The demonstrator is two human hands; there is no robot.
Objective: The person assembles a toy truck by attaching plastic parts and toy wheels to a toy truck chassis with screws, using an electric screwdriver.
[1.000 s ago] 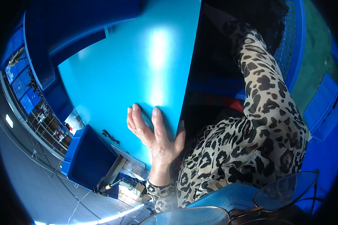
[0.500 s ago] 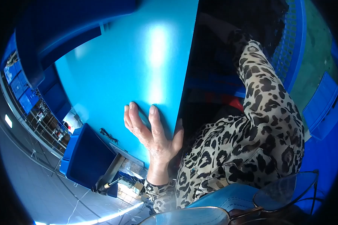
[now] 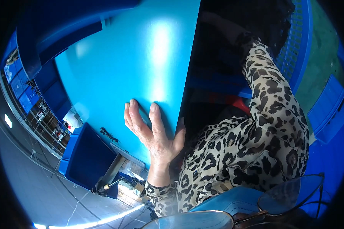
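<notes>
My left hand (image 3: 155,133) rests on the glossy light-blue tabletop (image 3: 114,68) at its right edge. Its fingers are spread, with the thumb at the edge, and it holds nothing. My right hand (image 3: 217,22) reaches forward into the deep shadow beside the table, the patterned sleeve stretched out behind it. Darkness hides its fingers and anything in them. Close to it on the right stands a blue perforated crate (image 3: 288,57), its inside mostly black. A small cluster of black pieces (image 3: 109,135) lies on the tabletop, left of my left hand.
A dark-blue bin (image 3: 90,160) stands by the table's near left corner, with a tool with a light handle (image 3: 111,184) beside it. Another blue bin (image 3: 326,108) is at the far right. Something red (image 3: 239,104) shows in the shadow near my lap.
The table and my left hand appear shifted slightly up and left in the picture. My left hand keeps its spread pose on the edge; my right arm stays stretched into the shadow.
</notes>
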